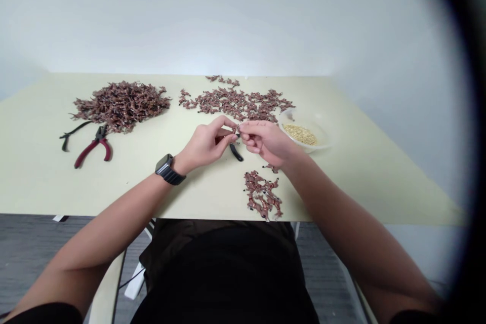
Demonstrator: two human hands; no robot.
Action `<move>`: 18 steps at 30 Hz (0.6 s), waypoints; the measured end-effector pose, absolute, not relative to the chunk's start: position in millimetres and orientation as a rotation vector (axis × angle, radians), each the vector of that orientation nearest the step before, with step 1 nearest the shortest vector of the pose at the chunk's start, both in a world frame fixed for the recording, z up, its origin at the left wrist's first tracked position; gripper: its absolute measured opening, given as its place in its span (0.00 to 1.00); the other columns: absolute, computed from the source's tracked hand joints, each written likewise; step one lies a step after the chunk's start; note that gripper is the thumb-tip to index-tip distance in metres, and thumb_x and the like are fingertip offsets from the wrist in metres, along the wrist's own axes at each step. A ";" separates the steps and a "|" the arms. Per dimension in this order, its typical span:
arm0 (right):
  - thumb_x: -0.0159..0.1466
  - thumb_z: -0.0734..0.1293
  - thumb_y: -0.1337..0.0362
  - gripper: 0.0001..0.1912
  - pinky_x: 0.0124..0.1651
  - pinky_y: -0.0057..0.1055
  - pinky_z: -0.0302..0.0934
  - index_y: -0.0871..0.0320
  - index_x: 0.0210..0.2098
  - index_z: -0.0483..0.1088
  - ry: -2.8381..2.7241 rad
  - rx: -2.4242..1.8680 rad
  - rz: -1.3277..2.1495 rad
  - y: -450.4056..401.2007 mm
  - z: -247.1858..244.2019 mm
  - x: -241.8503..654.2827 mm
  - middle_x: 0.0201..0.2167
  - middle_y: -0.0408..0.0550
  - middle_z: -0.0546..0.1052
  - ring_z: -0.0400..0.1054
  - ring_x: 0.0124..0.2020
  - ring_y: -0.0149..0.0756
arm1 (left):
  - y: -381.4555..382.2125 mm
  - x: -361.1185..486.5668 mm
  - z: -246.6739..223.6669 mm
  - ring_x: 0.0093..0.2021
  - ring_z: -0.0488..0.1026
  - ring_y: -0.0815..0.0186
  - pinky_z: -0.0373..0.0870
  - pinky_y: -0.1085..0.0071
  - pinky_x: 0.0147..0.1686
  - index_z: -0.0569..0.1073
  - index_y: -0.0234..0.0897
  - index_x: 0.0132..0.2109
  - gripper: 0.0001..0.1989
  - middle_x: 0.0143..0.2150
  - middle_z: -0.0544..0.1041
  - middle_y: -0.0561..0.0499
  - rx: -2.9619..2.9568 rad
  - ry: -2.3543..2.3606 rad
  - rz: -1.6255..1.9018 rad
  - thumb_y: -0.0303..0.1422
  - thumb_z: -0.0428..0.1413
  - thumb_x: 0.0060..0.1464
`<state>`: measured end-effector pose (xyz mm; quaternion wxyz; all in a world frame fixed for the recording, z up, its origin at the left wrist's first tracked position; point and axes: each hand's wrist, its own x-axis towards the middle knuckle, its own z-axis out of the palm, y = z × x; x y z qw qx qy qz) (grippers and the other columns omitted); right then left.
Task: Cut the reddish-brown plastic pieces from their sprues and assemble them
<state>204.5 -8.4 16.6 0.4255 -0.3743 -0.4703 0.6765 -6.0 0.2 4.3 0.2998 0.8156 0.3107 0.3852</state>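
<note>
The left hand [205, 144] and right hand [266, 142] work close together above the middle of a pale yellow table [41, 182]. The right hand's thumb and fingers pinch a small pale part [239, 126], a grip that appears suited to fine control. The left hand's fingers curl toward the same point; whether they grip that part or the black-handled cutters [236, 152] is hidden. Only the cutters' lower handle shows clearly.

Reddish-brown pieces lie in a dense heap [121, 106], a looser spread [235, 104], and a small group [261, 195] nearest the hands, an arrangement that seems to keep them within reach. A clear plastic bowl [290, 119] holding pale granules [299, 134] sits by the right hand. Red-handled pliers [93, 149] and a black-handled tool [72, 134] lie to the left; the latter's far end disappears under the heap. The pieces are too small to identify exactly.
</note>
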 end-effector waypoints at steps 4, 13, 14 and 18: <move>0.64 0.75 0.51 0.16 0.24 0.30 0.50 0.57 0.33 0.73 -1.312 -1.037 1.570 -6.9 19.8 211.6 0.28 0.44 0.70 0.57 0.24 0.29 | 3.7 -4.7 4.9 0.30 0.79 0.68 0.72 0.73 0.33 0.72 0.36 0.55 0.13 0.36 0.85 0.45 2.032 0.876 1.060 0.35 0.61 0.67; 0.68 0.68 0.54 0.13 0.30 0.36 0.48 0.55 0.32 0.70 -2.463 -1.682 0.309 -24.0 9.0 199.9 0.31 0.51 0.79 0.68 0.28 0.40 | 27.6 -12.2 5.2 0.23 0.72 0.73 0.69 0.76 0.24 0.73 0.34 0.41 0.05 0.32 0.81 0.47 1.402 1.025 1.130 0.29 0.62 0.59; 0.69 0.67 0.57 0.11 0.30 0.37 0.48 0.55 0.33 0.70 -2.507 -1.680 0.260 -24.5 7.1 198.5 0.32 0.52 0.80 0.69 0.29 0.41 | 28.6 -13.2 4.8 0.23 0.72 0.73 0.68 0.76 0.24 0.73 0.34 0.40 0.06 0.31 0.81 0.48 1.379 1.027 1.121 0.29 0.63 0.59; 0.74 0.61 0.59 0.12 0.32 0.38 0.50 0.57 0.39 0.72 -2.432 -1.736 0.121 -19.9 11.0 207.4 0.36 0.57 0.81 0.73 0.33 0.46 | 32.3 -17.1 -1.2 0.20 0.68 0.74 0.61 0.77 0.20 0.73 0.35 0.40 0.11 0.26 0.77 0.52 1.353 1.046 1.101 0.35 0.67 0.59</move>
